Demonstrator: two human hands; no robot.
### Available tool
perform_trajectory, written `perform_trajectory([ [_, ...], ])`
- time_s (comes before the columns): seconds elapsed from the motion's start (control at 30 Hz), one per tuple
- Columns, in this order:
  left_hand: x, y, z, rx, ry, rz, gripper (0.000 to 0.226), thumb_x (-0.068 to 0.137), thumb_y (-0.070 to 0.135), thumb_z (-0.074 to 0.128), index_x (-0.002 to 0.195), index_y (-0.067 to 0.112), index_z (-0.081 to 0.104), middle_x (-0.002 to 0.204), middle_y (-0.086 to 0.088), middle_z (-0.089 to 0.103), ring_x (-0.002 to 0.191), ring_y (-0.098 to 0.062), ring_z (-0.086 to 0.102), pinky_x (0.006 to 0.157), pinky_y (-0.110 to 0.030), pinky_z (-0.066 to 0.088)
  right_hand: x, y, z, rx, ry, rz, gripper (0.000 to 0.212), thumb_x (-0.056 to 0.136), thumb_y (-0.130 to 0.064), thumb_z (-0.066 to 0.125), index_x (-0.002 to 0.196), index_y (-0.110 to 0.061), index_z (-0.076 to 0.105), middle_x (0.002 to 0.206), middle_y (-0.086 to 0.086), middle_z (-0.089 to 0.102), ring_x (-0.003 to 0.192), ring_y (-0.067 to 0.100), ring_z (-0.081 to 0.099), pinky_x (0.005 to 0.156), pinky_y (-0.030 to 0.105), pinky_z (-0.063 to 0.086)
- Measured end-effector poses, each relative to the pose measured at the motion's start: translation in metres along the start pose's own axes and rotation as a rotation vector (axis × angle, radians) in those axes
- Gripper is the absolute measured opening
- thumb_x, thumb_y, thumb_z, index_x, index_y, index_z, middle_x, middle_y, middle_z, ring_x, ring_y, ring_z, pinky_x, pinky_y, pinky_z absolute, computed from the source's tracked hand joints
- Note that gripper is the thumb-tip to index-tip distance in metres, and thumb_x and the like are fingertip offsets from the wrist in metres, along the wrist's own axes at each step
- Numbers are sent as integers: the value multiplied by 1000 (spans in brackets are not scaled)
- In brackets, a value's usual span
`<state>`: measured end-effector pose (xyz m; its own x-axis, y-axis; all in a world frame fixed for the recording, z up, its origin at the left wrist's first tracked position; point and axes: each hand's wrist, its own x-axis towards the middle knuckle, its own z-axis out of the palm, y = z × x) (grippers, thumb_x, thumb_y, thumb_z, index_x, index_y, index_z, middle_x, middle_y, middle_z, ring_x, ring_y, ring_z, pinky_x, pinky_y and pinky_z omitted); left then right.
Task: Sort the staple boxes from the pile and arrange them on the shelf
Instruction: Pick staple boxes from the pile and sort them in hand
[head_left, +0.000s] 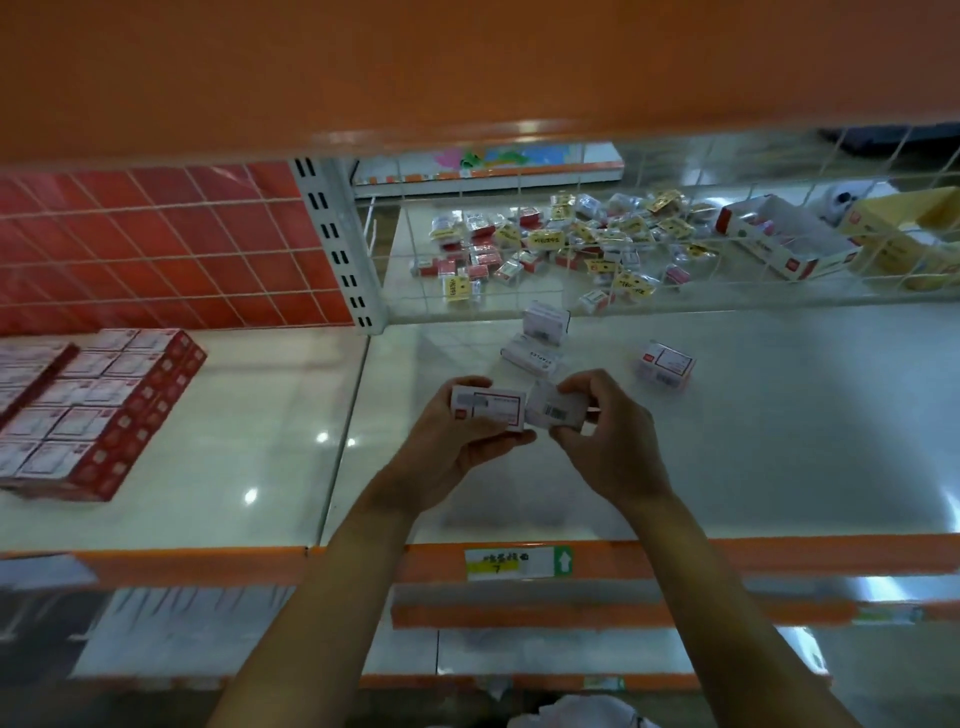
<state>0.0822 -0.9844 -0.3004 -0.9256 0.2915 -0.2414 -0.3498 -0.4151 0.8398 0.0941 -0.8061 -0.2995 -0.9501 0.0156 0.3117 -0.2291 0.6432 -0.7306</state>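
Left hand (457, 441) curls round one staple box (488, 408), and right hand (608, 441) pinches a second box (553, 408) touching it. They look small, stiff, probably dense and slick, so grip across the long sides. Beyond lie loose boxes (535, 353) on the shelf (727, 467), then the pile (571, 244).

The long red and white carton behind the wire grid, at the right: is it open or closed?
Open. The carton has no lid over its top, and small packs show inside it.
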Motion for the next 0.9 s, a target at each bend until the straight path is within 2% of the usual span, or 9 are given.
perform_trajectory([
  [0.1,-18,10,-22,38,23,36,20,91,-6,49,108,5,47,104,-22,65,87,-38,68,66,-27,58,-4,-22,19,30,-45,2,37,71,-5,77,103,-6,59,105,9,66,93,20,63,77,28,53],
  [0.17,-33,19,-37,72,73,57,14,92,-6,48,101,1,56,96,-20,69,83,-33,70,66,-25,58,-8,-41,33,55,-88,20,38,73,-10,78,105,-8,58,105,5,65,93,17,62,80,30,54],
  [0.33,-77,43,-84,171,321,96,17,85,-4,62,94,9,58,81,-9,72,75,-26,72,56,-20,54,-21,-84,74,121,-153,67,42,73,-9,76,111,-13,58,105,0,63,91,15,60,79,23,50],
  [0.43,-110,58,-117,270,397,118,15,83,2,68,94,13,63,85,-5,73,75,-19,71,54,-19,48,-29,-112,98,170,-191,109,39,75,-9,76,109,-18,60,104,-5,62,92,13,59,82,22,48],
  [0.53,-139,68,-149,320,453,152,14,83,8,69,92,19,66,77,5,72,68,-10,65,52,-19,38,-40,-138,122,236,-207,132,36,76,-9,74,108,-21,62,105,-5,62,94,14,61,82,21,48],
  [0.63,-166,78,-179,322,481,171,22,84,12,69,103,22,65,76,6,71,71,-11,61,63,-25,43,-53,-166,144,301,-224,131,36,79,-11,72,113,-20,62,107,-5,62,96,12,60,82,19,47],
  [0.73,-195,87,-205,305,476,211,23,91,11,61,112,21,62,83,0,73,77,-17,68,70,-29,54,-66,-193,168,332,-248,88,36,81,-11,71,115,-18,63,108,-4,62,94,11,58,80,15,46],
  [0.83,-225,95,-228,172,475,224,21,97,8,50,110,20,62,97,-7,72,81,-26,71,61,-23,57,-77,-222,194,361,-287,63,35,80,-9,72,113,-17,63,107,-3,62,88,9,56,73,5,43],
  [0.9,-242,100,-243,145,501,230,21,98,7,47,109,18,61,100,-8,71,78,-22,71,59,-20,56,-85,-239,211,367,-317,59,35,80,-10,72,112,-18,64,107,-4,63,88,7,56,72,4,43],
])
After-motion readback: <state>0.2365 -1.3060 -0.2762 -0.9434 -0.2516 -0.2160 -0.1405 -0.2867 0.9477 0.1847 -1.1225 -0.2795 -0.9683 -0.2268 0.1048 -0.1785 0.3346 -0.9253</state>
